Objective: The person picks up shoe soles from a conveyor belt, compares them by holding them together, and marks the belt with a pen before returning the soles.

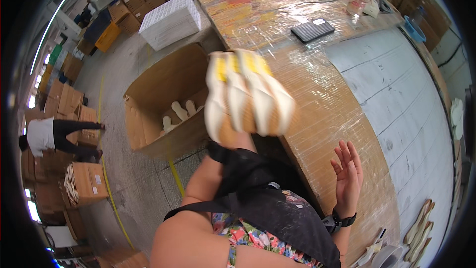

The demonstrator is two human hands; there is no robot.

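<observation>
Several cream shoe soles (253, 97) with tan edges and yellow patches are held up side by side in front of me, blurred by motion. My left arm reaches up to them; my left hand is hidden behind the soles, which it carries between the open cardboard box (144, 134) and the table edge. More pale soles (181, 110) lie inside that box. Over the wrapped table (317, 99), my right hand (348, 176) is raised with fingers stretched and apart, holding nothing. A black band sits on its wrist.
A phone (313, 30), a jar (358, 0) and a blue basin (414, 30) stand at the table's far side. Several soles (419, 231) lie at the near right. Left are a white crate (171, 22), stacked cartons (67, 99) and another person (54, 136).
</observation>
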